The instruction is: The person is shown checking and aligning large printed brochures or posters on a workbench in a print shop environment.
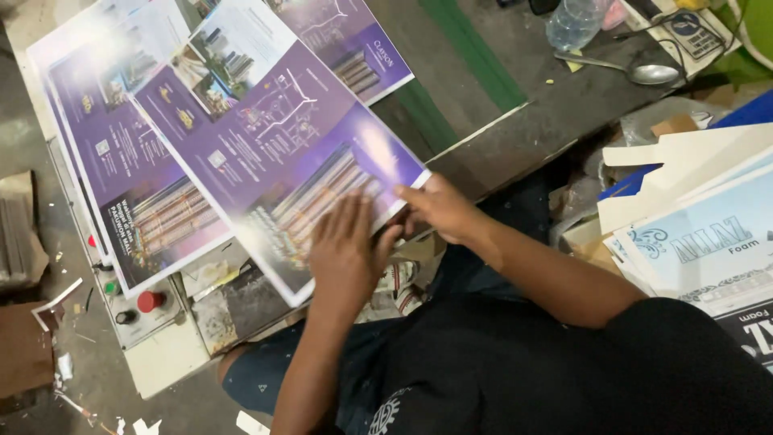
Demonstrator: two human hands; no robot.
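Left hand (348, 246) flat, fingers spread, pressing glossy purple printed sheet (274, 153); right hand (439, 208) pinching that sheet's near corner; sheet overlaps similar prints (121, 153).

The person wears a black short-sleeved shirt (515, 362). Near its lower front there is a small white printed emblem (386, 415), round in shape, only partly visible at the bottom of the picture. The legs are covered by dark blue trousers (266, 370), which look like denim and have many small pale spots and specks on the cloth. Both forearms are bare, with no sleeves reaching them. The left hand (346, 250) and the right hand (439, 209) are bare too, with no gloves, and I see no rings or watch on them.
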